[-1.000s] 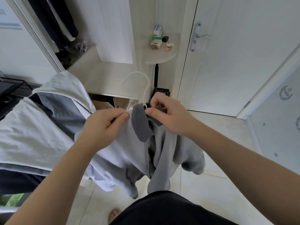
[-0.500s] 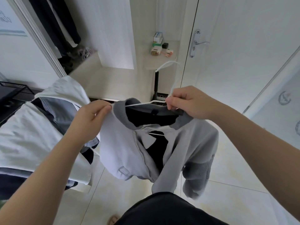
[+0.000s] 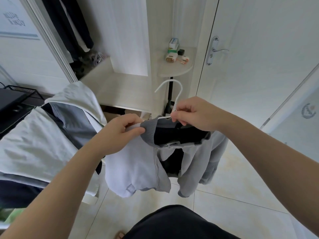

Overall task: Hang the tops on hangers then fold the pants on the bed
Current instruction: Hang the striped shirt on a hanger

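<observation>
The grey jacket (image 3: pixel 138 166) swallows most of the white hanger (image 3: pixel 172 80); only its hook and a short stretch of wire show, at 12 o'clock from the collar. At 9 o'clock the heap of clothes (image 3: pixel 34 144) runs off the frame. Labels on the small items (image 3: pixel 174 54) on the corner shelf (image 3: pixel 177 71), at 12 o'clock, are too small to read. At 6 o'clock a foot (image 3: pixel 120 235) is cropped by the bottom edge.

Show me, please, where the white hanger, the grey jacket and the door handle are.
white hanger (image 3: pixel 180 85), head view, the curve of its hook.
grey jacket (image 3: pixel 134 169), head view, its light front panel.
door handle (image 3: pixel 221 50), head view, its lever.
</observation>
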{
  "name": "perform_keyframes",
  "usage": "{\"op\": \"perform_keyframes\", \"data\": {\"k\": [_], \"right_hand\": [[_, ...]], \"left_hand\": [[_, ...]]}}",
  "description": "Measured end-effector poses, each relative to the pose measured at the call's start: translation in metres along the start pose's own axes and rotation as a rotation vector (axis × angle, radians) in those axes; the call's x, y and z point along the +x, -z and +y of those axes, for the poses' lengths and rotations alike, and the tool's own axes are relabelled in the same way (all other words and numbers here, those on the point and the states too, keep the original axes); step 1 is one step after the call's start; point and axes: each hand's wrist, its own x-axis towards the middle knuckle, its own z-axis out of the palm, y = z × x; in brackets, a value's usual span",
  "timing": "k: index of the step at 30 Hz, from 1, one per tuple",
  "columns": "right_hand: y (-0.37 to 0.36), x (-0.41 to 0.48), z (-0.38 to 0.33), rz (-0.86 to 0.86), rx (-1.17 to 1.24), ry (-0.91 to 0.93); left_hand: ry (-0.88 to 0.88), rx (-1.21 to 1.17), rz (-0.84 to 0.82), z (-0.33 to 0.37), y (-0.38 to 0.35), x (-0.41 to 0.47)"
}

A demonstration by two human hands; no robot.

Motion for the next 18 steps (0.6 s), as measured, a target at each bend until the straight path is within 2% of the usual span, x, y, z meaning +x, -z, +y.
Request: {"op": "perform_keyframes", "data": {"k": [2, 4, 6, 8, 13, 18], "right_hand": [[-0.001, -0.002, 0.003, 0.026, 0.019, 0.012], [0.002, -0.005, 0.009, 0.072, 0.064, 0.018], [0.007, -0.006, 0.015, 0.094, 0.092, 0.024], [0.011, -0.005, 0.019, 0.078, 0.127, 0.028], [0.008, -0.011, 0.03, 0.014, 0.247, -0.018], [0.006, -0.015, 0.036, -0.083, 0.293, -0.058]], "left_hand": [[0.085, -0.102, -0.057, -0.009, 0.008, -0.002], [0.275, -0.181, -0.164, -0.019, 0.017, -0.009], [0.422, -0.195, -0.252, -0.029, 0.016, -0.018], [0.495, -0.132, -0.242, -0.036, 0.006, -0.021], [0.416, 0.192, -0.029, -0.042, -0.001, -0.019], [0.288, 0.069, 0.117, -0.033, 0.006, -0.026]]}}
